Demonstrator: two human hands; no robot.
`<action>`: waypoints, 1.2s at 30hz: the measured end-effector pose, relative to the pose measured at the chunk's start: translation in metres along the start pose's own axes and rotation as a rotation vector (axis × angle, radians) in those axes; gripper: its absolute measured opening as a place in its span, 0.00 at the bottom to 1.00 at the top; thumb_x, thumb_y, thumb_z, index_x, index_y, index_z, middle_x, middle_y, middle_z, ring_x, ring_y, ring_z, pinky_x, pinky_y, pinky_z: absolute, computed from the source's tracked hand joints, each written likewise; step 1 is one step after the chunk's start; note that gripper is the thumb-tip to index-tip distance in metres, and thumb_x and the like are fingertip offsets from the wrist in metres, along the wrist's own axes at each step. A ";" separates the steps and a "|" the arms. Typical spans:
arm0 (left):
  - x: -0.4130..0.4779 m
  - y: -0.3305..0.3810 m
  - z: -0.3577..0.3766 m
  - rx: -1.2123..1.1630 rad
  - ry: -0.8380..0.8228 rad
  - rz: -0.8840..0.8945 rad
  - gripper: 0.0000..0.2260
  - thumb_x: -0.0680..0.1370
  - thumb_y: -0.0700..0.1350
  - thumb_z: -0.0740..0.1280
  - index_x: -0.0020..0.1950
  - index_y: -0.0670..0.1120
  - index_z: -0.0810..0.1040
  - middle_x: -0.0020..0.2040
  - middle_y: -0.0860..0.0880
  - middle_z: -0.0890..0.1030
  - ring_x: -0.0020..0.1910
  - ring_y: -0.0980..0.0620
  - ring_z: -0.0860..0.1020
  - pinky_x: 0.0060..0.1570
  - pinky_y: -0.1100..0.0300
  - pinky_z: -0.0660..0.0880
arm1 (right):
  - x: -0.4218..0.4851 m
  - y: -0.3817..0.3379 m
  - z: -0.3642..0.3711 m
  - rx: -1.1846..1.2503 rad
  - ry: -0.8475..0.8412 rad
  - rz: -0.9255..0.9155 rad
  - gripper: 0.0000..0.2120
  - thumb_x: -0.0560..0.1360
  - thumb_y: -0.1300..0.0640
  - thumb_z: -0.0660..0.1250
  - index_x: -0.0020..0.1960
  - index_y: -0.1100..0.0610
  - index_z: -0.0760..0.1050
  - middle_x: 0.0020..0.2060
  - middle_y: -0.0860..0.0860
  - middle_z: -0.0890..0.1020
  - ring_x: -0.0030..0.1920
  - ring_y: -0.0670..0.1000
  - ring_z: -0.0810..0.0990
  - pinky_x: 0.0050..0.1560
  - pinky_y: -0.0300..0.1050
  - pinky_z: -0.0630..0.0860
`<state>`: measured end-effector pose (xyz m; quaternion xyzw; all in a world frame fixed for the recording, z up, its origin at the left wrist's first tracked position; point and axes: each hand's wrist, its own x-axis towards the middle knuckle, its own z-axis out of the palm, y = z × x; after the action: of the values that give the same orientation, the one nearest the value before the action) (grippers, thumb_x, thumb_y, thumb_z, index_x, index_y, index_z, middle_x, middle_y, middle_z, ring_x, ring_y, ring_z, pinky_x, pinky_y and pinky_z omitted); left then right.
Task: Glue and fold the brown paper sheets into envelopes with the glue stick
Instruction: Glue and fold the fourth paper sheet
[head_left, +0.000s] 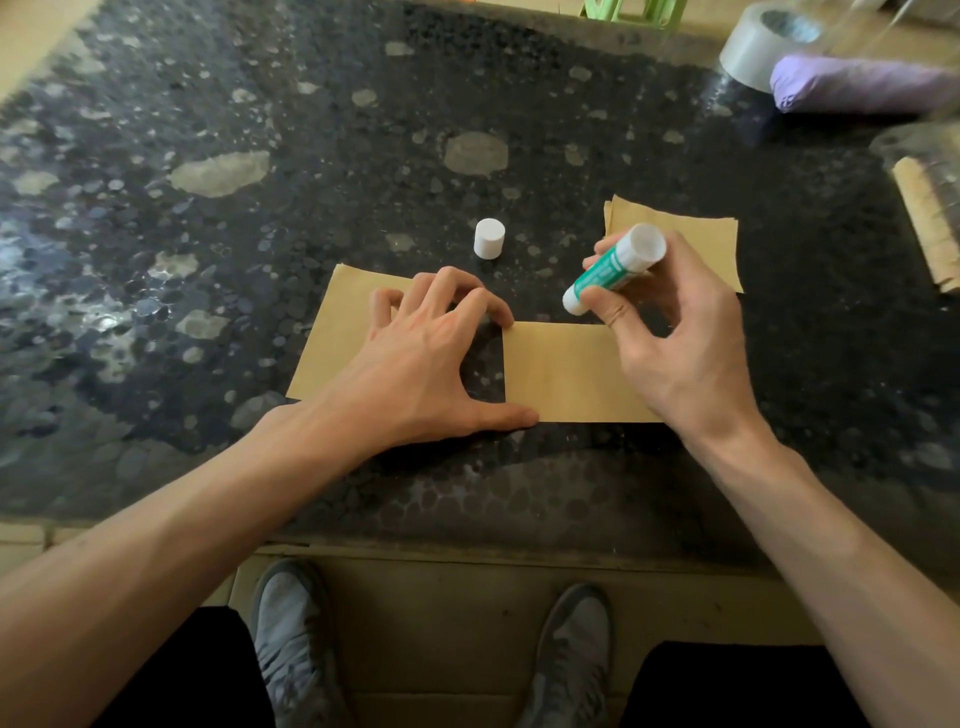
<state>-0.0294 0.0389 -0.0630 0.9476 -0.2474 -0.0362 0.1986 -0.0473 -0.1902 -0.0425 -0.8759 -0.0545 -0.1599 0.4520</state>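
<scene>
The left hand (431, 358), fingers spread, pins the sheet (566, 369) under its thumb, likely against sliding. The right hand (675, 338) grips the glue stick (613, 265) over that sheet's far edge, seemingly ready to glue.

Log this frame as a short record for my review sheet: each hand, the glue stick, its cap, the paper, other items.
left hand: fingertips spread, pressing on the left sheet and the right sheet
right hand: grips the glue stick above the right sheet
cap: off, standing on the table behind the sheets
spare sheets: stacked behind the right hand
far right: tape roll, purple bundle
</scene>
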 end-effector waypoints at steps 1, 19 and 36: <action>0.000 0.000 0.000 -0.003 -0.001 -0.002 0.38 0.64 0.79 0.67 0.68 0.60 0.70 0.66 0.57 0.66 0.68 0.56 0.63 0.66 0.55 0.56 | -0.001 -0.001 -0.004 0.008 -0.020 0.012 0.17 0.79 0.52 0.74 0.65 0.56 0.77 0.56 0.47 0.84 0.58 0.45 0.84 0.60 0.47 0.82; 0.001 0.001 -0.001 -0.001 -0.004 -0.010 0.38 0.64 0.79 0.68 0.66 0.60 0.70 0.65 0.57 0.66 0.67 0.55 0.64 0.65 0.53 0.58 | -0.037 -0.004 -0.009 -0.207 -0.292 -0.022 0.13 0.79 0.55 0.72 0.63 0.49 0.76 0.55 0.41 0.83 0.59 0.45 0.81 0.58 0.43 0.78; 0.002 -0.001 0.001 0.011 -0.010 -0.021 0.39 0.61 0.82 0.62 0.66 0.62 0.69 0.65 0.58 0.66 0.68 0.55 0.64 0.64 0.54 0.56 | -0.034 -0.003 0.001 -0.249 -0.176 -0.001 0.17 0.79 0.49 0.72 0.64 0.53 0.75 0.55 0.47 0.84 0.57 0.47 0.80 0.55 0.42 0.80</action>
<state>-0.0277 0.0380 -0.0641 0.9511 -0.2388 -0.0415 0.1916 -0.0798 -0.1862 -0.0521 -0.9357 -0.0740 -0.0881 0.3334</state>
